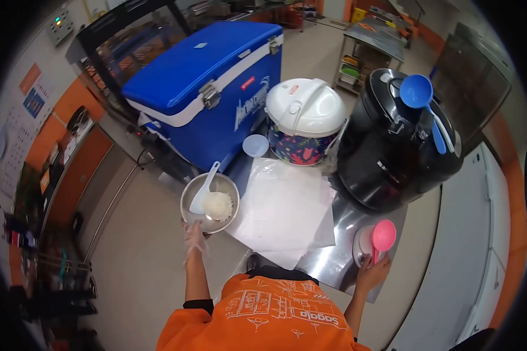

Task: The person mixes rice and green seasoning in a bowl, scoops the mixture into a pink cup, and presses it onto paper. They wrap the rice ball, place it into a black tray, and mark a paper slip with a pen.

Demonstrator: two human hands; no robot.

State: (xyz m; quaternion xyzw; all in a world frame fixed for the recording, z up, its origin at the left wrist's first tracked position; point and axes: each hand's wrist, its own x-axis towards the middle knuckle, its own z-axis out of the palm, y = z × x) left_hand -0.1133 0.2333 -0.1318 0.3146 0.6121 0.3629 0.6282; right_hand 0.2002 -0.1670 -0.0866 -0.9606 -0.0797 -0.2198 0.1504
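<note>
Holding the near rim of a round metal bowl (211, 226) with the left hand (195, 237), wearing a clear glove, near the left edge of the shiny table (328, 266). Slanting in the bowl, from low left to high right, along the length of a white paddle (202, 198); pointing away from the body, over the far rim, at the handle end. Showing a round heap of rice (218, 206) just right of the paddle's flat end. Having a big blue cooler box (219, 126) behind the bowl, then a small pale cup (256, 145), white sheets (287, 213) in the middle, and a flowery pot (303, 120) behind the sheets. Grasping the handle of a pink scoop (383, 235) with the right hand (376, 272), at the table's right side; pointing toward the body at the handle end, and away at the round end. Being unable to tell if also gripping the white tub (364, 240) underneath. Having a black cooker (386, 158) farther back, with a blue ladle (416, 92) on top.
</note>
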